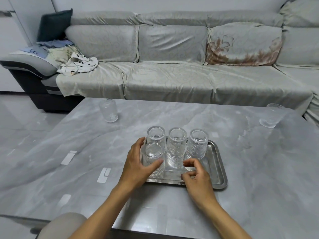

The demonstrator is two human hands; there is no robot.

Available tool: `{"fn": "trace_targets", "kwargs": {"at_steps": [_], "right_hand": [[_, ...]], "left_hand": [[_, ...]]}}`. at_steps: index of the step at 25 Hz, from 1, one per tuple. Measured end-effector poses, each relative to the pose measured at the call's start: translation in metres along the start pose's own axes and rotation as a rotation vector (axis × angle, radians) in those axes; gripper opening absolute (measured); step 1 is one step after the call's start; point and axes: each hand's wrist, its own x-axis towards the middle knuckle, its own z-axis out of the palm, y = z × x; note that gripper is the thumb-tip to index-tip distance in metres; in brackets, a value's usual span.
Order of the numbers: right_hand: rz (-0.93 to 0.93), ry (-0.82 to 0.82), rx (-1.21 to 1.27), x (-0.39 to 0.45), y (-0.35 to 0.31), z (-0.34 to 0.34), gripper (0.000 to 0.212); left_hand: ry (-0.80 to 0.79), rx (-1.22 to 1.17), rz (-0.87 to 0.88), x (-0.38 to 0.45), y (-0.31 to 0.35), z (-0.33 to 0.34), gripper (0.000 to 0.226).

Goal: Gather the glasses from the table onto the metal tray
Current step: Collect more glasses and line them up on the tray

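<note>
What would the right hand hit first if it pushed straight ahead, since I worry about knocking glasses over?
Probably the middle glass on the tray: the right hand hovers over the tray's near edge, fingers curled toward that glass. Depth is unclear, so the right glass could come first.

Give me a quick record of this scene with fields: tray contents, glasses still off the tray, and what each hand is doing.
tray: metal tray on the grey table
on tray: four glasses, upside down
off tray: far-left glass, far-right glass, both upright on the table
left hand: wrapped around the front-left glass
right hand: over the tray's near edge, fingers curled, holding nothing
status: two glasses left to gather
</note>
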Motion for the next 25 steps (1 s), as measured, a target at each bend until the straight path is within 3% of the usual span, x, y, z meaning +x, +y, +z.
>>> {"fn": "trace_targets", "kwargs": {"at_steps": [3,7,11,15,19,21,25], "right_hand": [[-0.015,0.060,0.001,0.017,-0.008,-0.017,0.033],[-0.091,0.150,-0.080,0.058,-0.016,-0.069,0.028],[-0.098,0.218,-0.404,0.114,-0.001,-0.156,0.032],[0.096,0.172,-0.714,0.176,0.033,-0.237,0.046],[0.168,0.334,-0.841,0.229,0.060,-0.277,0.071],[0.194,0.291,-0.909,0.248,0.066,-0.286,0.080],[0.253,0.162,-0.995,0.275,0.084,-0.291,0.071]], "left_hand": [[0.051,0.074,0.176,0.012,0.031,0.005,0.066],[-0.027,0.183,0.315,0.042,0.080,0.035,0.056],[-0.177,0.223,0.305,0.078,0.121,0.096,0.061],[-0.286,0.254,0.261,0.107,0.139,0.153,0.066],[-0.328,0.300,0.276,0.141,0.147,0.188,0.067],[-0.322,0.281,0.281,0.152,0.149,0.200,0.065],[-0.315,0.258,0.335,0.149,0.141,0.212,0.059]]}}
